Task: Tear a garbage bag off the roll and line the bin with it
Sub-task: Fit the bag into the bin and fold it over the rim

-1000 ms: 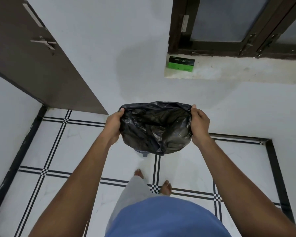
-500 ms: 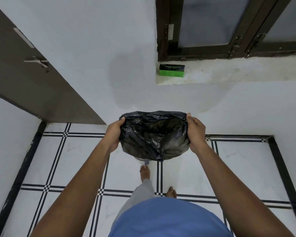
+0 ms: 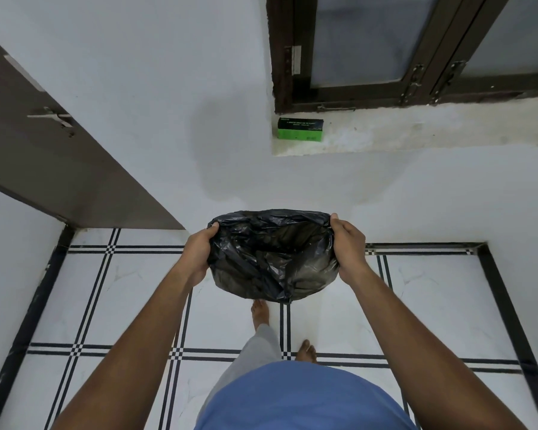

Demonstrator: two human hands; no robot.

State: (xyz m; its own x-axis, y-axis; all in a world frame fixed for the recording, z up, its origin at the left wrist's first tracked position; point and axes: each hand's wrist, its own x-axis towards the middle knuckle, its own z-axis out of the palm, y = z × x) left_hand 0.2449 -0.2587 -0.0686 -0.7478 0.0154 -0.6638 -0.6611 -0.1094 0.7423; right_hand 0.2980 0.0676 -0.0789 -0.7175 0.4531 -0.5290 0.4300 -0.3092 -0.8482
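I observe one black garbage bag (image 3: 272, 254), thin and glossy, heavily crinkled, with its mouth stretched open toward the camera. The film is slightly translucent in the lower right, where it reads brownish grey. The bag sags into a rounded pouch with a pointed fold at its lowest edge. It is held in the air in front of the body, above the tiled floor (image 3: 131, 293) and close to the white wall (image 3: 168, 119).

The left hand (image 3: 198, 254) grips the left edge of the bag's rim, fingers curled round the plastic with the fingertips tucked inside the opening. The right hand (image 3: 350, 248) grips the right edge likewise, thumb on top and fingers wrapped about the rim. Both arms are extended and the rim is drawn wide between them.

I cannot see a bin from this view; anything directly under the bag is hidden by it.

On the window ledge (image 3: 416, 135), at its left end, lies a green and black carton (image 3: 300, 129). It carries white lettering on the dark upper band, too small for me to read. Above it stands a dark-framed window (image 3: 370, 51) with frosted panes. A brown door (image 3: 59, 156) with a metal latch stands at the left. Two bare feet rest on the white tiles with black line borders.
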